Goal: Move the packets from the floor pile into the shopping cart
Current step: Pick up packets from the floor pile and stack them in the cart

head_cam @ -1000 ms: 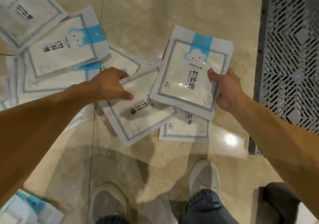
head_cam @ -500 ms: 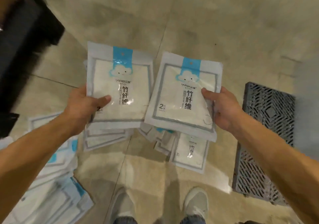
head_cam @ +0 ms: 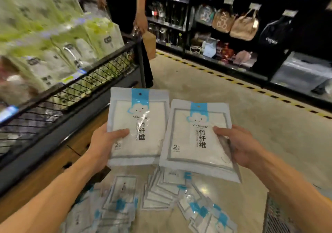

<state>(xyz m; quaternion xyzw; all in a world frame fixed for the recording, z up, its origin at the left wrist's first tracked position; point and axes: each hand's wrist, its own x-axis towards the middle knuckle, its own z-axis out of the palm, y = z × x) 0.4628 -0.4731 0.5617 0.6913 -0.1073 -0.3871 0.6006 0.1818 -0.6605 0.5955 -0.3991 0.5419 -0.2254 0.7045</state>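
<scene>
I hold two white packets with blue cloud labels, side by side at chest height above the floor. My left hand (head_cam: 106, 145) grips the left packet (head_cam: 142, 125) by its lower left edge, thumb on its face. My right hand (head_cam: 239, 144) grips the right packet (head_cam: 194, 139) by its right edge. Below them the floor pile of several more packets (head_cam: 158, 198) lies spread on the tiles. A grey perforated cart edge (head_cam: 276, 216) shows at the bottom right corner.
A black wire display bin (head_cam: 71, 89) of green-and-white packs on a wooden base runs along the left. Another person (head_cam: 125, 8) stands at its far end with a brown bag. Dark shelves with bags (head_cam: 233, 22) line the back right behind a yellow-black floor line.
My left hand took a packet off the pile, and both hands lifted their packets. My head tipped up from the floor to the aisle and shelves.
</scene>
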